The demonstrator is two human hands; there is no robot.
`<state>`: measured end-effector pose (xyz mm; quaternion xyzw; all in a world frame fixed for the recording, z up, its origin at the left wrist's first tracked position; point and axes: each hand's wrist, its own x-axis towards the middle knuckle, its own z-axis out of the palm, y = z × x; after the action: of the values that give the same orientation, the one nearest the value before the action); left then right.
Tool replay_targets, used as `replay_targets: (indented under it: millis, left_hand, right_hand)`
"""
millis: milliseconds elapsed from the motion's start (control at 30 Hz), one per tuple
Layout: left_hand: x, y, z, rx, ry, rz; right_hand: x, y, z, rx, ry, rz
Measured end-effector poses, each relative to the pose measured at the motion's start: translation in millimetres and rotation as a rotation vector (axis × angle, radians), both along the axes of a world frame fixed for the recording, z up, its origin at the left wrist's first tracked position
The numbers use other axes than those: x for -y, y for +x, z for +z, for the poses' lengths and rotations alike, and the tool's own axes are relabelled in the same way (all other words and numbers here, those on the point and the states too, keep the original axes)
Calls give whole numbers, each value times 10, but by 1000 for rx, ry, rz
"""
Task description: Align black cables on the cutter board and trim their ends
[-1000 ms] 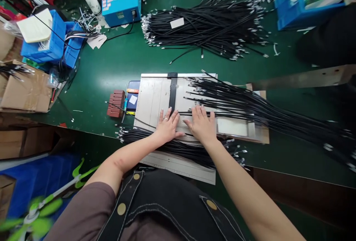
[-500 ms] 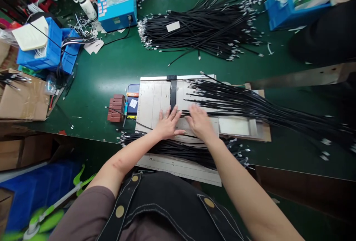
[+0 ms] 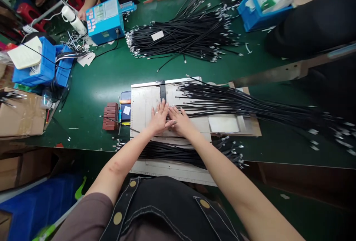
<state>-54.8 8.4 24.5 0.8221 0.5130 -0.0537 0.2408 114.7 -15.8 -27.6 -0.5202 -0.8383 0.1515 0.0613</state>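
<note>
My left hand [image 3: 160, 117] lies with fingers spread on the pale board [image 3: 141, 103], over the lower end of the black crossbar [image 3: 162, 90]. Close beside it, my right hand [image 3: 178, 119] rests with its fingers stretched out flat, touching or nearly touching the left. A fan of black cables [image 3: 236, 98] with metal ends runs from the board to the right, just past my right fingertips. Below my hands another bundle of black cables [image 3: 172, 153] lies across the board's near part. What is under my palms is hidden.
Brown blocks [image 3: 110, 116] stand left of the board. A large cable pile [image 3: 183, 36], a blue machine [image 3: 105, 21] and blue bins [image 3: 36, 66] lie farther back. A metal bar [image 3: 272, 74] juts in from the right. A person's hand [image 3: 82, 13] is near the machine.
My right hand has moved left, up against my left hand. The whole view has shifted, with the table's things appearing farther left.
</note>
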Motion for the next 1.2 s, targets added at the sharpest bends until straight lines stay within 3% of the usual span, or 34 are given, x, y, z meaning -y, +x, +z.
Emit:
replay_targets:
  millis: [133,200,267,367,433,500,600,667,800,900,1033,1200]
  left_hand:
    - [-78,295,-17,-25,48,-109]
    - [-9,340,-41,-54,54,-112]
    - [86,269,-56,-56,25,-89]
    - [140,72,-41,-11,-59,16]
    - [67,6,-12,14,-68,108]
    - [-55,45,12,21,-35,120]
    - [-169,213,2,-17,-6,32]
    - [-123,299,-27,-57,-1,0]
    - [126,363,-78,-75,1,3]
    - [180,438,-75,-66,42,9]
    - [83,491,-18,-100,88,-53]
    - [34,159,29,-63,16,1]
  right_hand:
    - [-50,446,-12,30,60,-306]
    - [-72,608,-11,73,35,-362]
    - [-86,558,-1,99,-10,-305]
    - [-133,173,35,101,-55,-209]
    - [-218,-58,81,79,-88,-131]
    - [-334,-86,127,54,-105,-84]
    - [-452,262,156,88,-74,-275]
    - [-431,569,148,147,-63,-384]
    - [-226,827,87,221,-58,-258]
    - [-142,735,33,229,-28,-244]
    - [-182,583,3,228,-1,-214]
    - [-224,226,3,189,9,-184]
